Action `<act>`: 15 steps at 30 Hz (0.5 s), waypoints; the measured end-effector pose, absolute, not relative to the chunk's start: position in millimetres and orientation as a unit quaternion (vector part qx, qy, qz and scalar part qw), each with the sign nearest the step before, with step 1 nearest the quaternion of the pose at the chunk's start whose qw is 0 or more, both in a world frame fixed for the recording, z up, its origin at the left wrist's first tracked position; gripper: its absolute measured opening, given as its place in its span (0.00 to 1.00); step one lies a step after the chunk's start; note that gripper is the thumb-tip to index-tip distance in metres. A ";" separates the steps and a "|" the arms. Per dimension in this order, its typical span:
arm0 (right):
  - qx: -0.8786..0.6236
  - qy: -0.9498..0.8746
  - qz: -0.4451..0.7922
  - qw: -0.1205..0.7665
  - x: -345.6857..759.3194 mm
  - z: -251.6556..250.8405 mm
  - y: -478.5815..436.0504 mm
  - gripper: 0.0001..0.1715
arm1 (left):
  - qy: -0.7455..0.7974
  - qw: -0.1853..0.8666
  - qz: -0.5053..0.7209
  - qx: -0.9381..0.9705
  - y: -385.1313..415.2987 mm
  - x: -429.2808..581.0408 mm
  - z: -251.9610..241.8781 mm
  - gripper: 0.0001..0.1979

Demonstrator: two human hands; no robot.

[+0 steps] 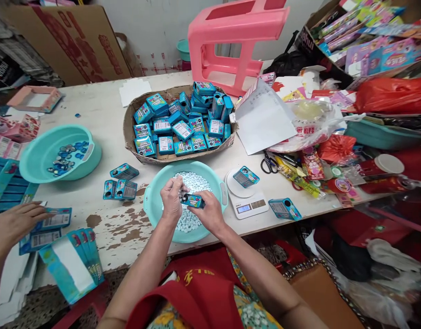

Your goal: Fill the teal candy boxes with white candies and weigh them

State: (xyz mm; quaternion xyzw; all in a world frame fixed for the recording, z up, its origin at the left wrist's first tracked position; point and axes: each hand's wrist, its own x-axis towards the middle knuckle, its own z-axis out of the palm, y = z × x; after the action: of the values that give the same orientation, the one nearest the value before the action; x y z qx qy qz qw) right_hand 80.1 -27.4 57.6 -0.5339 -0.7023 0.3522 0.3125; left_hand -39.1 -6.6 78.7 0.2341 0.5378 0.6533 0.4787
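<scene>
My right hand [210, 214] grips a small blue candy tin [195, 201] over a teal basin [149, 214]. The tin lies on its side, its dark end toward my left hand [172, 197]. My left hand's fingers are pinched together beside that end; what they hold is too small to make out. Pale blue candies [189, 222] fill the basin bottom below both hands. Left of the basin stand three tins, one being this tin [127, 189]. Another tin [246, 177] rests on the white digital scale [250, 208], and one more tin [285, 209] is right of it.
Behind the basin, a cardboard tray [176, 160] holds many blue tins. A teal bowl [90, 160] with shiny blue caps sits left. Another person's hand [20, 223] touches flat blue packaging at far left. Scissors [268, 163], a pink stool [237, 25] and clutter occupy the right and back.
</scene>
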 end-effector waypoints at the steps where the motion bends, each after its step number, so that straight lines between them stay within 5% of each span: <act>1: -0.529 -0.707 0.353 0.311 81.7 59.2 -27.7 0.18 | 0.542 0.474 0.653 0.234 -7.5 -37.6 80.9 0.15; 15: -0.530 -0.646 0.409 0.367 88.3 44.8 -32.0 0.22 | 0.530 0.473 0.670 0.216 -4.6 -24.5 77.1 0.14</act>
State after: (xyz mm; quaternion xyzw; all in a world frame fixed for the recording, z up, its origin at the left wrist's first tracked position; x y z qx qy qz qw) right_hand 88.3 -32.0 44.8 -0.5301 -0.6460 0.4086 0.3670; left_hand -24.5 -4.6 77.1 0.2165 0.5302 0.6699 0.4726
